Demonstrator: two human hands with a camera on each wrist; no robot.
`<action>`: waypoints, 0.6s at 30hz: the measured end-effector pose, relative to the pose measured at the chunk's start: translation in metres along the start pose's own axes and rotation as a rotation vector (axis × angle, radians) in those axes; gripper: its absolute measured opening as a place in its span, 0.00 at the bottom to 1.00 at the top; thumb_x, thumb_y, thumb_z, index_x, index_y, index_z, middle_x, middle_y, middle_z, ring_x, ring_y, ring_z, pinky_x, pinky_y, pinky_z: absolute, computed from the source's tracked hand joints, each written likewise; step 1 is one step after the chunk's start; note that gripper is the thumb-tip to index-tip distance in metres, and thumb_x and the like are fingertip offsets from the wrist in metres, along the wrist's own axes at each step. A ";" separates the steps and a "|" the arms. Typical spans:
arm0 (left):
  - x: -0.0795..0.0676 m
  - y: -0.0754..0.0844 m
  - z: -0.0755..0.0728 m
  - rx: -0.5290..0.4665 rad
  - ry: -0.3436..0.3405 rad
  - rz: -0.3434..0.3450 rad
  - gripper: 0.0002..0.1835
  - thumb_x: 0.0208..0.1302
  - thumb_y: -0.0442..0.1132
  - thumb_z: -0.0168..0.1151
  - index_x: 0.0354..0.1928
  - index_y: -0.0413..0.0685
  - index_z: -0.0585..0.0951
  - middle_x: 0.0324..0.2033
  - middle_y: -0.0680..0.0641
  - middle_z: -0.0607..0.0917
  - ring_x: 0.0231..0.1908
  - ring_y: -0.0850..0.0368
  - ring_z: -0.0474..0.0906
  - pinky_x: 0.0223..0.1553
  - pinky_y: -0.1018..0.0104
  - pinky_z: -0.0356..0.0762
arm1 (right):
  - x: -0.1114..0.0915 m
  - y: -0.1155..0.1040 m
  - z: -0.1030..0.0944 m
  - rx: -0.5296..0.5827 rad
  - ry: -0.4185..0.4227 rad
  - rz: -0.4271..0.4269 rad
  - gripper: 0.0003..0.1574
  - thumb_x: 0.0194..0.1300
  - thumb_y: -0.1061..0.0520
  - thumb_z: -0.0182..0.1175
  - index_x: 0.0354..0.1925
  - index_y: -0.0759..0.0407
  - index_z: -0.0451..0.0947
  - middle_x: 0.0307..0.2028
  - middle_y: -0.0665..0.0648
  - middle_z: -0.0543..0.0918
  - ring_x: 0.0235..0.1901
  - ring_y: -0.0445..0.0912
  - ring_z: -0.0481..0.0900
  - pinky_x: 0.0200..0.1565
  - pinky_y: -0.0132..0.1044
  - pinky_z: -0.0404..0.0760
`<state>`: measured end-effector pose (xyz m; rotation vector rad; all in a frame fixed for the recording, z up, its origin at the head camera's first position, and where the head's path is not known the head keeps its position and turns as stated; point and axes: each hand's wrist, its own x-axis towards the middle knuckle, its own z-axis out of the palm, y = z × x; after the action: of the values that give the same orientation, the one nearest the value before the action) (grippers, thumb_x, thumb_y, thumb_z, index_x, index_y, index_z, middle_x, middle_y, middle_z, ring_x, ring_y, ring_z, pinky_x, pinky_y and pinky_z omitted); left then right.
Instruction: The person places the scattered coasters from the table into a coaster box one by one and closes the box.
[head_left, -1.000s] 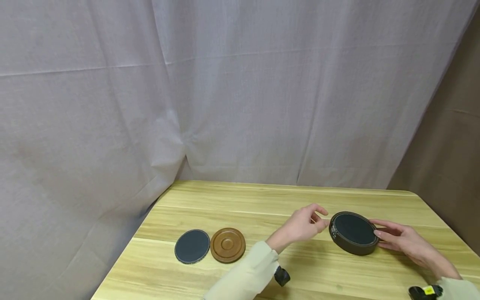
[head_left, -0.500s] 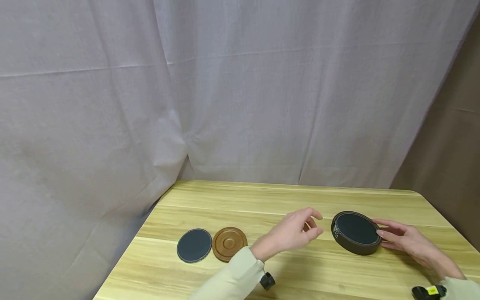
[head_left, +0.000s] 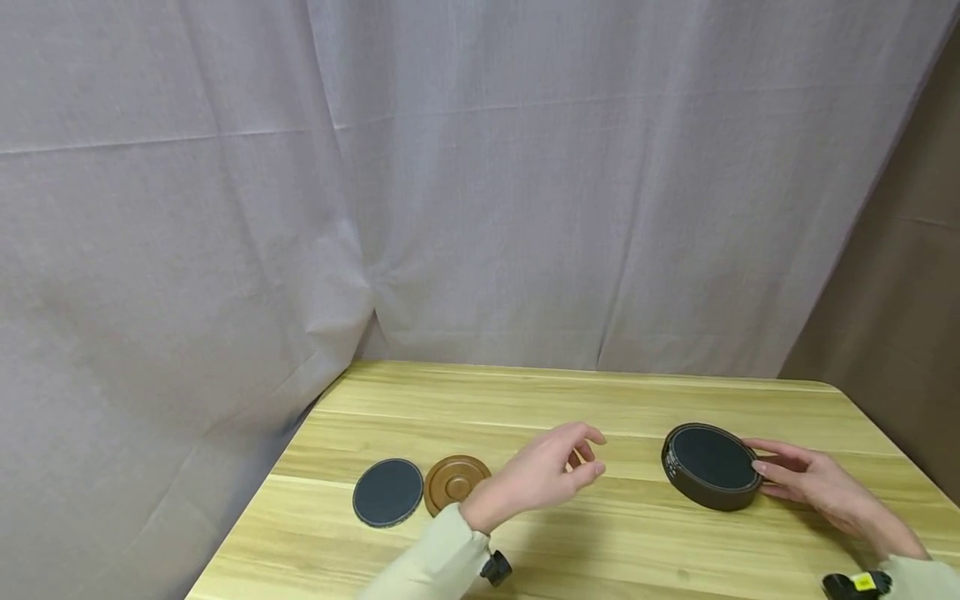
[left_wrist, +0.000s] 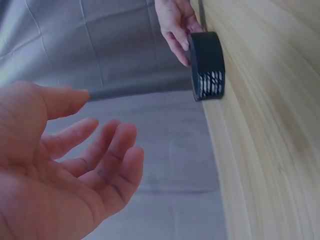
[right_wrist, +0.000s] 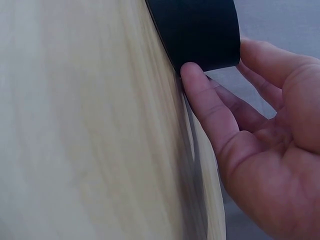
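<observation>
At the right of the table, my right hand (head_left: 817, 487) holds the near right side of a black round coaster holder (head_left: 697, 493). A dark round coaster (head_left: 716, 456) with a stitched edge lies in its top. In the right wrist view, the thumb is at the holder's upper edge and a fingertip (right_wrist: 192, 75) at its lower edge. White lettering marks the holder's side (left_wrist: 211, 84) in the left wrist view. My left hand (head_left: 536, 471) hovers over the middle of the table, fingers loosely bent and nothing in them.
A dark round coaster (head_left: 387, 492) lies flat on the wooden table (head_left: 637, 550) at the left. Touching its right side is a brown grooved wooden disc (head_left: 453, 481), partly covered by my left wrist. A grey curtain (head_left: 480, 208) hangs behind the table.
My left hand has moved left, away from the coaster holder, and its forearm now overlaps the wooden disc. My right hand and the holder have stayed in place.
</observation>
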<state>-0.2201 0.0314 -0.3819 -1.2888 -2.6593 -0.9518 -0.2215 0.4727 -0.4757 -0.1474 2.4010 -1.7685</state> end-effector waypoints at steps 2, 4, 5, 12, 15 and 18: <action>-0.006 -0.005 -0.002 0.026 -0.001 0.000 0.16 0.73 0.48 0.56 0.58 0.54 0.75 0.42 0.55 0.83 0.36 0.75 0.75 0.37 0.82 0.72 | 0.000 0.001 0.000 -0.004 0.003 0.007 0.30 0.73 0.58 0.55 0.70 0.57 0.66 0.47 0.24 0.75 0.46 0.29 0.81 0.46 0.34 0.84; -0.012 -0.011 -0.004 0.044 -0.003 -0.002 0.16 0.73 0.48 0.55 0.58 0.54 0.75 0.44 0.54 0.83 0.37 0.73 0.75 0.37 0.82 0.72 | 0.000 0.001 0.001 -0.013 0.007 0.017 0.30 0.73 0.58 0.56 0.70 0.57 0.65 0.47 0.24 0.74 0.46 0.28 0.80 0.47 0.35 0.84; -0.016 -0.014 -0.005 0.050 -0.002 -0.004 0.16 0.73 0.48 0.55 0.58 0.53 0.75 0.44 0.53 0.83 0.38 0.72 0.76 0.38 0.81 0.73 | 0.000 0.001 0.001 -0.017 0.011 0.023 0.31 0.72 0.57 0.56 0.70 0.57 0.65 0.47 0.24 0.74 0.46 0.28 0.80 0.47 0.35 0.84; -0.038 -0.034 -0.014 0.091 0.005 -0.038 0.15 0.73 0.48 0.56 0.58 0.55 0.75 0.47 0.53 0.82 0.43 0.64 0.80 0.42 0.78 0.76 | 0.000 0.001 0.002 -0.026 0.024 0.047 0.33 0.72 0.56 0.57 0.71 0.60 0.63 0.46 0.27 0.73 0.46 0.29 0.80 0.48 0.36 0.84; -0.050 -0.042 -0.021 0.117 -0.003 -0.055 0.15 0.73 0.47 0.56 0.58 0.55 0.74 0.47 0.51 0.82 0.44 0.61 0.81 0.43 0.76 0.77 | 0.001 0.000 0.003 -0.022 0.025 0.042 0.32 0.72 0.56 0.57 0.71 0.60 0.64 0.46 0.27 0.73 0.46 0.28 0.80 0.48 0.36 0.84; -0.059 -0.051 -0.029 0.126 -0.012 -0.073 0.16 0.73 0.46 0.56 0.59 0.54 0.73 0.48 0.50 0.81 0.46 0.58 0.81 0.44 0.74 0.78 | 0.000 0.000 0.002 -0.018 0.026 0.025 0.31 0.72 0.56 0.57 0.70 0.59 0.65 0.46 0.28 0.75 0.46 0.29 0.81 0.47 0.36 0.84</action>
<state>-0.2242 -0.0494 -0.4012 -1.1835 -2.7428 -0.7718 -0.2213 0.4703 -0.4762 -0.0965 2.4269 -1.7486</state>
